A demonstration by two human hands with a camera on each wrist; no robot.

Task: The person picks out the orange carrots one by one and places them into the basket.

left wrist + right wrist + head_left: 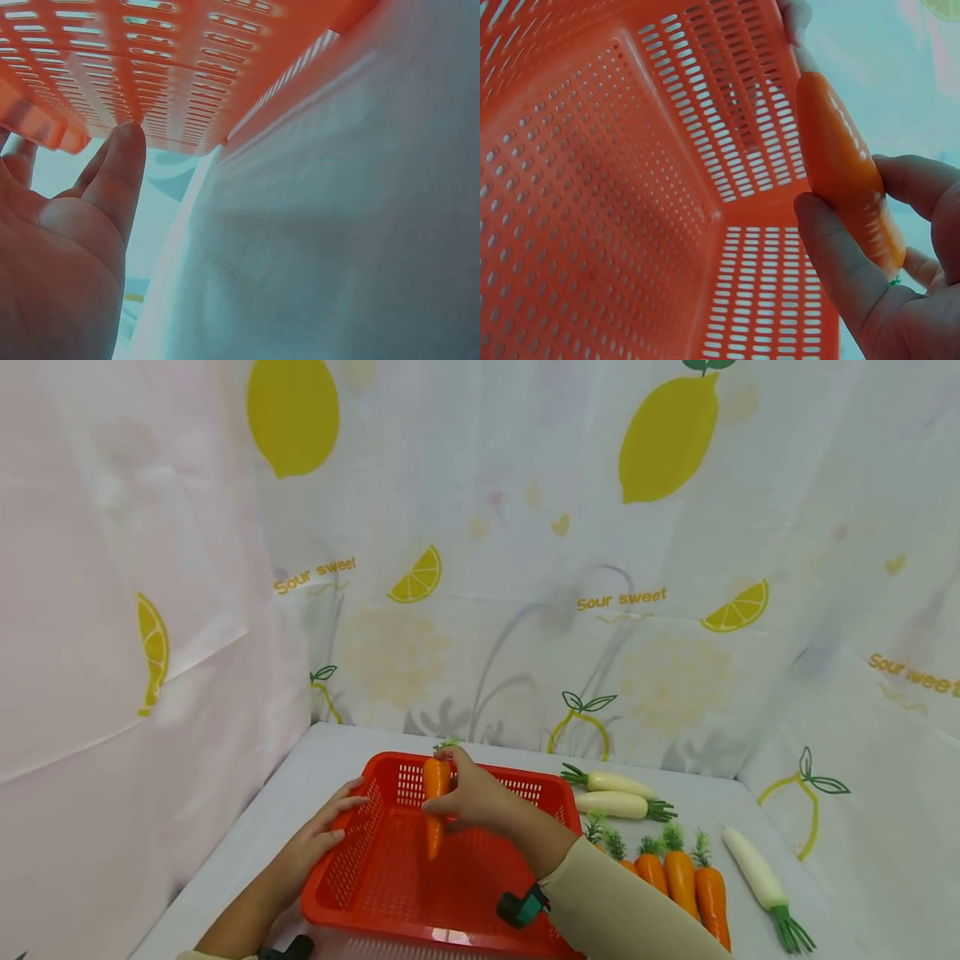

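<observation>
An orange carrot [436, 785] with green leaves is held by my right hand [476, 793] above the red plastic basket [551, 785]. Its leafy end points away from me and its tip hangs over the basket floor. In the right wrist view, thumb and fingers pinch the carrot [840, 165] on both sides. My left hand [318, 835] holds the basket's left rim, several fingers lying over the edge. From the left wrist view, one finger [120, 169] touches the slotted outer wall [169, 67]. Inside, the basket shows its bare floor.
Several orange carrots [680, 877] lie in a row right of the basket, partly behind my right sleeve. Two white radishes [611, 804] lie beyond them, and another radish [753, 868] lies farther right. Lemon-print curtains [480, 652] stand around the white table [300, 777].
</observation>
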